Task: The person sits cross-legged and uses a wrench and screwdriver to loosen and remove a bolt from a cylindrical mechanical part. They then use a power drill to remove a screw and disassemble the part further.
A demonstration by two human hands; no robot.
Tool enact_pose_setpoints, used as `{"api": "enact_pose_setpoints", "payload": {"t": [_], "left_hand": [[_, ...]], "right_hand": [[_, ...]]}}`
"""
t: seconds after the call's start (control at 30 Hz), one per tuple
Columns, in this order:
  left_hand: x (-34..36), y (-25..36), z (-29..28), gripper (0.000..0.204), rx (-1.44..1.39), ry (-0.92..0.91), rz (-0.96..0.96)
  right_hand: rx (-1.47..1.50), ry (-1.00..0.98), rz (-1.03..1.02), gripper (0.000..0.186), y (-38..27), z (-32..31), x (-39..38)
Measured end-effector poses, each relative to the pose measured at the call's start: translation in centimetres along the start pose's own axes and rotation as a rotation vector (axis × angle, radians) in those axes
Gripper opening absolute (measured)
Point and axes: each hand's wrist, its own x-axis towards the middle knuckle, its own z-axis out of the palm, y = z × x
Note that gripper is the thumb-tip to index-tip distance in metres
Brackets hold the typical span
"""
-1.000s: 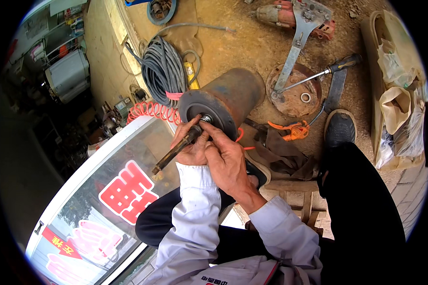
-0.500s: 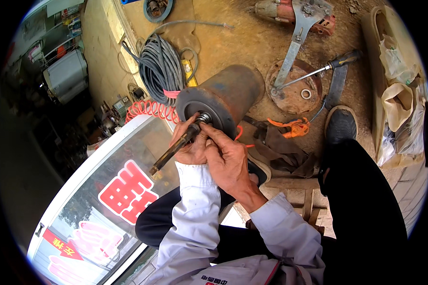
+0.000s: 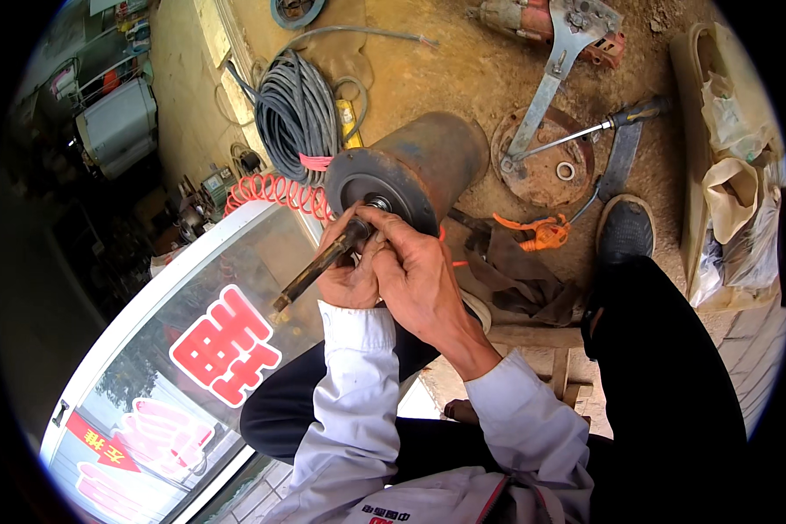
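Now both my hands, left [image 3: 348, 278] and right [image 3: 419, 279], grip closed on the rod [image 3: 319, 266] at the drum [image 3: 410, 170], frame center; next I probably must push it straight.

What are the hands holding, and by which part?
Both hands, left hand and right hand, grip the dark metal rod at its upper end, beside the rusty cylindrical motor.

Rusty cylindrical metal motor body [image 3: 428, 166] lies on dirt ground [image 3: 489, 79], directly ahead of both hands. Coiled grey cable [image 3: 301, 109] to its left; round rusty metal plate [image 3: 546, 162] to its right, long flat steel wrench [image 3: 546, 83] resting on it. Glass-fronted sign panel [image 3: 175, 349] lower left.
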Motion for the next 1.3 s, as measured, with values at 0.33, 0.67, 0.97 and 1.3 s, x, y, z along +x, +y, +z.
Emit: {"api": "enact_pose_setpoints", "payload": {"t": [0.33, 0.67, 0.97, 1.3], "left_hand": [[-1.4, 8.9, 0.8, 0.060, -0.599, 0.252, 0.126], [2.1, 7.8, -1.3, 0.037, -0.699, -0.211, 0.204], [1.1, 8.8, -0.1, 0.040, -0.726, 0.038, 0.197], [-1.9, 7.5, -1.7, 0.030, 0.065, 0.394, -0.020]], "right_hand": [[-0.140, 0.141, -0.142, 0.044, 1.4, 0.7, -0.1], [-0.090, 0.164, -0.211, 0.044, 2.2, 1.0, 0.3], [-0.101, 0.142, -0.123, 0.044, 1.5, 0.8, 0.1], [-0.130, 0.116, -0.069, 0.043, 1.0, 0.8, 0.0]]}}
